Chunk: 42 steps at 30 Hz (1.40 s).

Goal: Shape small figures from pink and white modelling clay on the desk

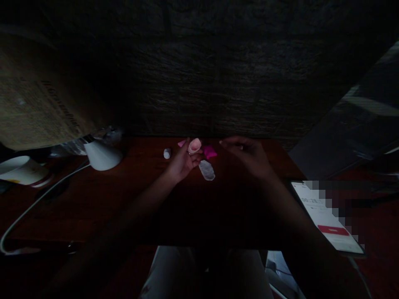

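Observation:
My left hand (181, 166) is closed around a small pale pink cup-shaped piece (195, 146), whose hollow side faces up. It looks soft, like modelling clay, though the dim light hides the details. To the right, my right hand (249, 154) hovers over the table with thumb and fingers pinched; whatever may be in them is too small to make out. Between the hands lie a bright magenta piece (210, 151) and, nearer me, a flat whitish oval piece (207, 170). A small white lump (167, 153) sits left of my left hand. Another pink bit (181, 143) shows behind its thumb.
The dark wooden table (102, 207) meets a brick-patterned wall (218, 83). At left are a white lamp-like base (104, 157) with a cable, a paper cup (23, 170) and a large brown printed paper-like thing (37, 95). A lit tablet or phone (324, 216) lies at right.

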Each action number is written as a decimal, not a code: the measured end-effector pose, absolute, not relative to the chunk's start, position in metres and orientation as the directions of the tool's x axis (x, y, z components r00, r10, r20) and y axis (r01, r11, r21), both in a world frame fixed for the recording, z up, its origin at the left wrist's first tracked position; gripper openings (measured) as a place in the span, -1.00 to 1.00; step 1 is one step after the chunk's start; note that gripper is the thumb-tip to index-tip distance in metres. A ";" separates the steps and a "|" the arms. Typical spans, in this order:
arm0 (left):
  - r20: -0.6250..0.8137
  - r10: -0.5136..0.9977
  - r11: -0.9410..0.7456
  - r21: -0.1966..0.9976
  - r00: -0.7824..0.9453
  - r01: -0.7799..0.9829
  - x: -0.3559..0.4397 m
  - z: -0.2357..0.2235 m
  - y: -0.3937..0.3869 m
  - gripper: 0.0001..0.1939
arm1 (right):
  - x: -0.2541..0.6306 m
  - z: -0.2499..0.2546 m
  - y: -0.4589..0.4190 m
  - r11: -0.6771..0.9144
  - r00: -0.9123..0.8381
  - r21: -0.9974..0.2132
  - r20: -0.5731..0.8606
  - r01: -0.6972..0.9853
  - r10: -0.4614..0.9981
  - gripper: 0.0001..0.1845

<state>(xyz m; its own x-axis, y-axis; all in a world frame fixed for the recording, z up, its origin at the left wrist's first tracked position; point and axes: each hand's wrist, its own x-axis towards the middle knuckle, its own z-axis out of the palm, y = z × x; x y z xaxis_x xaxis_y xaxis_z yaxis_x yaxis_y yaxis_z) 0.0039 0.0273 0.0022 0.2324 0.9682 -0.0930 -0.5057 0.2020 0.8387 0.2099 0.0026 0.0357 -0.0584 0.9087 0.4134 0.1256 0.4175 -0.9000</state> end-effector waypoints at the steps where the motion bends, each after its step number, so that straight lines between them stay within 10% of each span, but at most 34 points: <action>1: -0.087 0.954 0.228 0.833 0.288 -0.504 0.005 0.004 0.025 -0.58 | 0.209 0.035 0.002 0.400 -0.064 -0.912 0.395 0.090 0.916 -0.80; 7: -0.029 0.930 0.152 0.938 0.367 -0.311 -0.001 0.011 0.021 -0.53 | 0.204 0.030 0.004 0.270 -0.153 -0.958 0.282 -0.091 0.947 -0.73; 12: 0.132 0.979 -0.161 0.969 0.156 0.187 -0.032 0.018 0.032 -0.44 | 0.203 0.027 0.007 0.031 -0.181 -0.977 0.070 -0.212 0.981 -0.66; 20: 0.016 0.952 -0.281 0.442 0.306 0.852 -0.043 0.008 0.032 -0.51 | 0.194 0.018 0.008 -0.217 -0.341 -0.923 -0.102 -0.319 0.935 -0.74; 28: 0.400 0.915 -0.368 0.788 0.044 0.494 -0.026 0.021 0.016 -0.72 | 0.187 0.007 0.008 -0.213 -0.337 -0.921 -0.096 -0.328 0.937 -0.69; 35: 0.310 0.933 -0.295 0.950 0.182 -0.103 0.024 -0.001 0.002 -0.69 | 0.176 0.002 0.006 -0.060 -0.171 -0.969 -0.019 -0.238 0.985 -0.55; 42: 0.250 0.950 -0.217 0.959 0.188 -0.181 0.021 -0.012 0.008 -0.71 | 0.176 0.000 0.006 0.096 -0.189 -0.994 0.106 -0.061 0.976 -0.49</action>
<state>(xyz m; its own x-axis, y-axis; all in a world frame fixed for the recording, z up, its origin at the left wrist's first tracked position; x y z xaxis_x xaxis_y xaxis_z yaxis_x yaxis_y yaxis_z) 0.0208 0.0081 -0.0123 0.1878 0.9498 0.2501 -0.1811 -0.2168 0.9593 0.1765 0.0056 0.0000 -0.1890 0.9762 0.1062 -0.0606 0.0963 -0.9935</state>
